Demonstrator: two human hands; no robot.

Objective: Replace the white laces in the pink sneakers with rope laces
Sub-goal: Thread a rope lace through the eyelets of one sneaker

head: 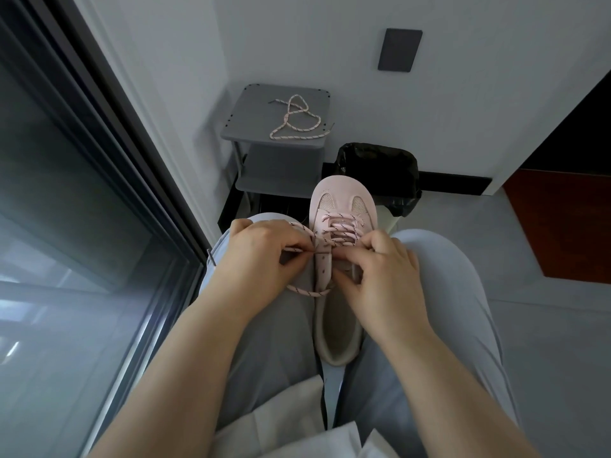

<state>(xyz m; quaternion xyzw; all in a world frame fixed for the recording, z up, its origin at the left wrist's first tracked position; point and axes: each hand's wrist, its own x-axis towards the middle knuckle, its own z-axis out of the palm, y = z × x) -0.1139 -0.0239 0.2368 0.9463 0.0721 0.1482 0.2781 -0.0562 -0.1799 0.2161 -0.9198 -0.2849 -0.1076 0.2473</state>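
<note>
as the pink sneaker (pixel 342 206) lies on my lap between my thighs, toe pointing far, i judge it light and soft-sided: the upper would fold under a pull, so it wants bracing at the eyelet row. the rope lace (pixel 340 234) is crossed through the far eyelets; the nearer holes on the left flap show bare. lace judged limp, round and somewhat rough, unlikely to slip; best taken just behind its stiff tip. left hand (pixel 261 256) pinches one lace end beside the left flap, with a slack loop trailing nearer to me. right hand (pixel 386 272) is curled on the right eyelet edge; whether it also pinches lace i cannot tell. hands close together, not touching. a second rope lace (pixel 297 127) lies loose on top of the grey rack (pixel 251 107), far. a bin (pixel 377 160) with a black liner stands right of the rack; contents hidden.
</note>
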